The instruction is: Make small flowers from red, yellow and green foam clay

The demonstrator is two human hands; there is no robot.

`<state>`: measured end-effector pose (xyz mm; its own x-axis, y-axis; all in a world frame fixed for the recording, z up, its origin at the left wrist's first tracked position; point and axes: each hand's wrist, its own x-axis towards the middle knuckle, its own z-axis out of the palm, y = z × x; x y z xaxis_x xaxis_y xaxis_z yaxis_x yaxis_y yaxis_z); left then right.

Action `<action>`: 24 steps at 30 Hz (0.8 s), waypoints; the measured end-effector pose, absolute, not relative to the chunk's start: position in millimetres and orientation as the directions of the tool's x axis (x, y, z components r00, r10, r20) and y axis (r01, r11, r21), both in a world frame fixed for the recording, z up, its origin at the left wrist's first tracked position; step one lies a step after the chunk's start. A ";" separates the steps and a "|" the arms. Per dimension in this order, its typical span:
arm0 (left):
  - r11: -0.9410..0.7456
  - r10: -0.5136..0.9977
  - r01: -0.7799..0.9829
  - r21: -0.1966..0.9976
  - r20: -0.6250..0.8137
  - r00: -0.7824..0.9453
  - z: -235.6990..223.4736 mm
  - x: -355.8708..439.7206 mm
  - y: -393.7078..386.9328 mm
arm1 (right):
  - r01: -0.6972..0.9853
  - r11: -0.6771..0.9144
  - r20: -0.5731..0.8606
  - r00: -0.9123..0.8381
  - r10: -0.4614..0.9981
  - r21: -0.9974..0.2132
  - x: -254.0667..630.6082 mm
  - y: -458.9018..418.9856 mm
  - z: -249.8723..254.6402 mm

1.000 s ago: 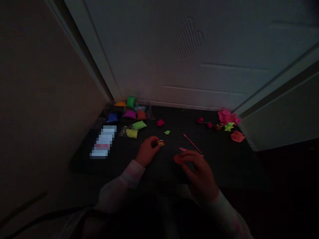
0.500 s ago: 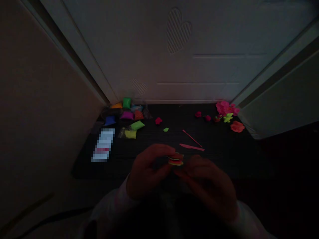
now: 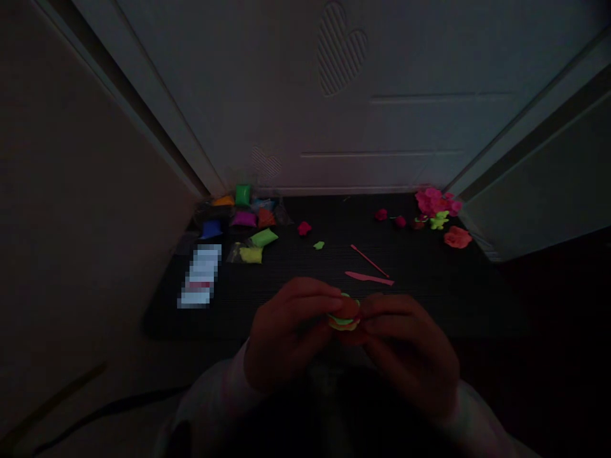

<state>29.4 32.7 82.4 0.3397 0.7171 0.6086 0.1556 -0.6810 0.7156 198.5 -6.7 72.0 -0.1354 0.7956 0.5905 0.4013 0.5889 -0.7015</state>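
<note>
In dim light, a small layered clay piece (image 3: pixel 344 313), orange with green and yellow bands, is held between both hands above the near edge of a black mat (image 3: pixel 429 280). My left hand (image 3: pixel 286 331) pinches its left side with closed fingers. My right hand (image 3: pixel 405 346) closes on its right side. Both wrists wear pale sleeves.
Two pink modelling tools (image 3: pixel 368 278) lie on the mat just beyond the hands. Several coloured clay packets (image 3: pixel 243 222) sit at the back left, pink and orange clay flowers (image 3: pixel 436 207) at the back right. A white door (image 3: pixel 363 95) closes off the far side.
My left hand lifted the clay piece off the mat and brought it toward me. My right hand came in and closed on its other side, adding an orange top.
</note>
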 end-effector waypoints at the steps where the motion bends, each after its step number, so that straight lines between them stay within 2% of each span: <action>1: -0.704 0.697 0.173 0.689 0.623 0.354 83.2 28.7 32.8 | 0.407 0.589 0.594 -0.131 0.794 -0.698 198.7 -6.9 71.2; 6: -0.759 0.645 0.222 0.612 0.660 0.385 84.6 25.9 33.5 | 0.380 0.591 0.590 -0.133 0.796 -0.711 198.6 -5.0 70.7; 12: -0.752 0.645 0.204 0.627 0.637 0.422 85.7 25.1 32.6 | 0.370 0.585 0.590 -0.113 0.799 -0.722 197.9 -5.0 70.9; 16: -0.697 0.677 0.123 0.706 0.593 0.436 83.9 21.5 29.9 | 0.367 0.581 0.590 -0.100 0.801 -0.727 199.8 -6.2 70.4; 20: -0.563 0.736 -0.009 0.826 0.507 0.448 83.6 18.3 29.2 | 0.357 0.589 0.595 -0.106 0.797 -0.725 201.8 -6.0 70.3; 24: -0.406 0.825 -0.018 0.914 0.375 0.423 86.9 19.5 30.6 | 0.367 0.593 0.593 -0.126 0.795 -0.717 202.7 -5.4 72.1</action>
